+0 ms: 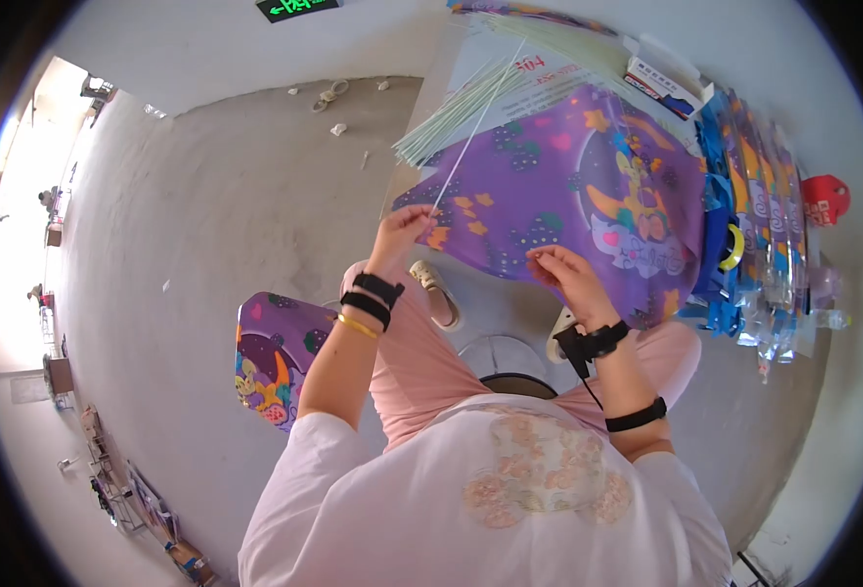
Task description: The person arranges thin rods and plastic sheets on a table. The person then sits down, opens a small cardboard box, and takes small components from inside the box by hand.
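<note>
My left hand (404, 235) is closed in a pinch on the lower end of a thin white rod (477, 125), which slants up and away to the right. Below the rod, a purple printed sheet (539, 191) with stars and a cartoon figure lies over the table. Close to the sheet's near edge, my right hand (573, 279) has its thumb and fingers drawn together; whether anything small is between them is hidden. Beyond the sheet, a bundle of pale thin rods (461, 112) rests on the table.
An open small box (664, 80) stands at the table's back right. Packaged printed pieces (759, 215) and a yellow tape roll (732, 247) line the right side. Another purple printed piece (280, 347) is low at my left. Scraps (338, 128) lie on the floor.
</note>
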Available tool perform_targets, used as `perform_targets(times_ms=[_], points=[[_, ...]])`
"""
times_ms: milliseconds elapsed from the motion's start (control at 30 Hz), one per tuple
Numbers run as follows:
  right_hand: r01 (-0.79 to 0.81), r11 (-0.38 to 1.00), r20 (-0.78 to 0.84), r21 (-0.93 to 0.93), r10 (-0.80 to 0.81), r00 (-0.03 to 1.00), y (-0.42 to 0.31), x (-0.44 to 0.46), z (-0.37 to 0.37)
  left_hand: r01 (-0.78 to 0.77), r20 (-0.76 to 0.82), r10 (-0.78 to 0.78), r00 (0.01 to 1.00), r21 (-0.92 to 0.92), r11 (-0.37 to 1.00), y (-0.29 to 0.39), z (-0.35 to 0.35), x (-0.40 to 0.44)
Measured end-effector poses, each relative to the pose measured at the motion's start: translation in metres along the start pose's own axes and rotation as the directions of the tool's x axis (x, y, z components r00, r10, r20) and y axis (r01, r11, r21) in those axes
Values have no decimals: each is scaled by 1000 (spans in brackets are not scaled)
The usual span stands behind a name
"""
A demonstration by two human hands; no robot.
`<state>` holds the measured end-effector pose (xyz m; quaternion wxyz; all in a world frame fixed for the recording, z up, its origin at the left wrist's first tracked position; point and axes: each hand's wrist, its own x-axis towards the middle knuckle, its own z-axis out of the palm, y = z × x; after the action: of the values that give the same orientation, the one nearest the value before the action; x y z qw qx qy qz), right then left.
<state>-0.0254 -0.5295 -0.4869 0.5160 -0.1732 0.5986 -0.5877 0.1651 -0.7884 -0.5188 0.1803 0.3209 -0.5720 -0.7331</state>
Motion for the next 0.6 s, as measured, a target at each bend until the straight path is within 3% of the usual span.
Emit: perform_targets(times_ms=[67,133,267,467,600], points=[[33,998,50,-56,-30,998,-10,-4,13,6,59,-2,998,-64,998,-7,14,-27],[56,997,48,-46,-54,997,-11,-7,21,42,18,-40,999,-95,995,-15,33,-52],[110,994,-26,-20,-111,993,-16,-10,25,75,137,-84,987,73,995,-28,53,-86],[191,980,-81,-47,-194,978,-13,-15,14,107,343,-139,929,110,988,-34,80,-113],[220,974,-100,-56,-225,969,-14,-19,13,112,382,-168,909,164,980,-19,95,-117]])
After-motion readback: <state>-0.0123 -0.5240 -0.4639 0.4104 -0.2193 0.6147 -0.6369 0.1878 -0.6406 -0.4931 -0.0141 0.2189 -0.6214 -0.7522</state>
